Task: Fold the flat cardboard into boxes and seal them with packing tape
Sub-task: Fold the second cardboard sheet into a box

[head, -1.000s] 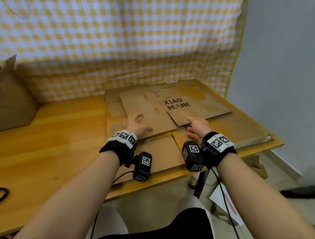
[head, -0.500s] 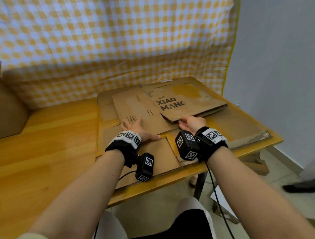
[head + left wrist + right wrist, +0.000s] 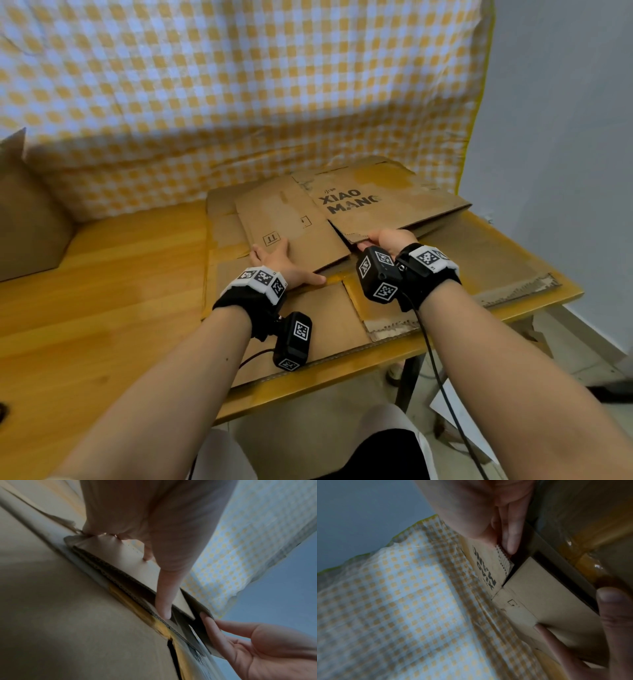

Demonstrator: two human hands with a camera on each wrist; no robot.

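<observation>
A flat brown cardboard (image 3: 291, 219) lies on a bigger cardboard sheet (image 3: 486, 253) at the table's right end. Its right panel (image 3: 376, 202), printed XIAO MANG, is tilted up at the near edge. My right hand (image 3: 387, 238) grips that near edge, fingers (image 3: 511, 540) tucked under it. My left hand (image 3: 281, 257) rests flat on the left panel with straight fingers, its thumb (image 3: 163, 605) at the panel's near edge. In the left wrist view the right hand (image 3: 257, 649) reaches under the lifted panel. No tape is in view.
The wooden table (image 3: 102, 291) stretches to the left, where a standing cardboard box (image 3: 27, 219) sits at the far left. A yellow checked cloth (image 3: 239, 85) hangs behind. A grey wall (image 3: 565, 137) is to the right, floor clutter below the table's right edge.
My right hand has taken hold of the printed panel's near edge and raised it off the sheet. My left hand has slid forward onto the left panel and lies flat there.
</observation>
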